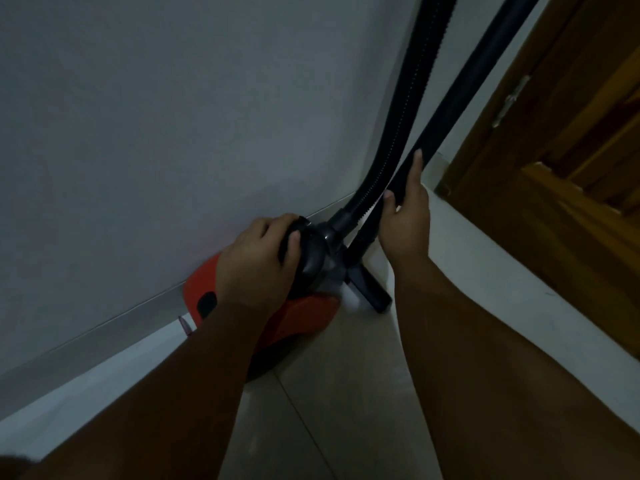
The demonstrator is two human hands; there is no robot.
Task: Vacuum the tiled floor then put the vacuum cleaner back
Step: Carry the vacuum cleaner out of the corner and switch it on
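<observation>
A red vacuum cleaner sits on the tiled floor against a grey wall. The left hand clamps its black handle; the right hand wraps the wand. Parking it well probably means steadying both.

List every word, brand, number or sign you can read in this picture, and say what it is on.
None can be read.
Red vacuum cleaner: no legible brand or label; the picture is dim.
Black hose and black tube: no markings show.
Wooden door: no sign.
</observation>
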